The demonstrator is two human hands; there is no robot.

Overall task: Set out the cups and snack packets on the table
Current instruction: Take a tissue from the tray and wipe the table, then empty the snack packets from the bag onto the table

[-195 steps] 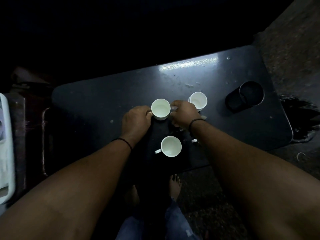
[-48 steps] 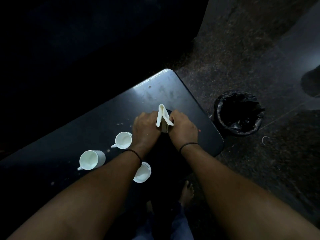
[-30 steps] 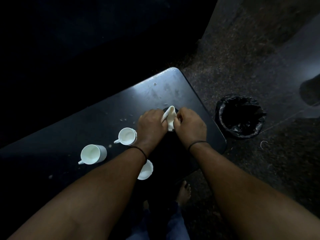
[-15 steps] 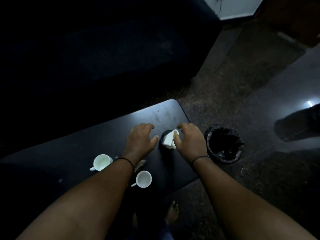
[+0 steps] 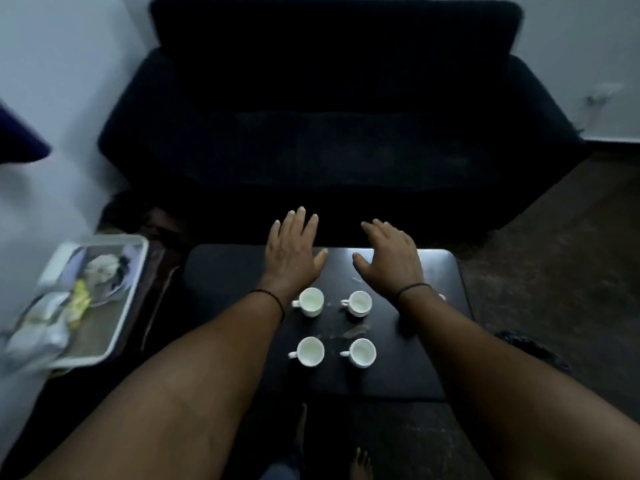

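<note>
Several white cups stand in a two-by-two square on the black table (image 5: 426,368): far left cup (image 5: 311,301), far right cup (image 5: 359,303), near left cup (image 5: 310,351), near right cup (image 5: 362,353), handles all to the left. My left hand (image 5: 293,251) hovers flat over the table's far edge, fingers spread, holding nothing. My right hand (image 5: 389,258) does the same a little to the right. Silver and yellow snack packets (image 5: 52,320) lie in a white tray (image 5: 130,292) left of the table.
A dark sofa (image 5: 339,126) stands just beyond the table. A black bin bag (image 5: 530,348) shows by my right forearm. A small white thing (image 5: 442,296) peeks out behind my right wrist. My bare feet (image 5: 360,462) are at the table's near edge.
My right hand let go of the white tissue at the black holder, and both hands now hover open. The view swung up and left, bringing in the sofa, the tray and all the cups.
</note>
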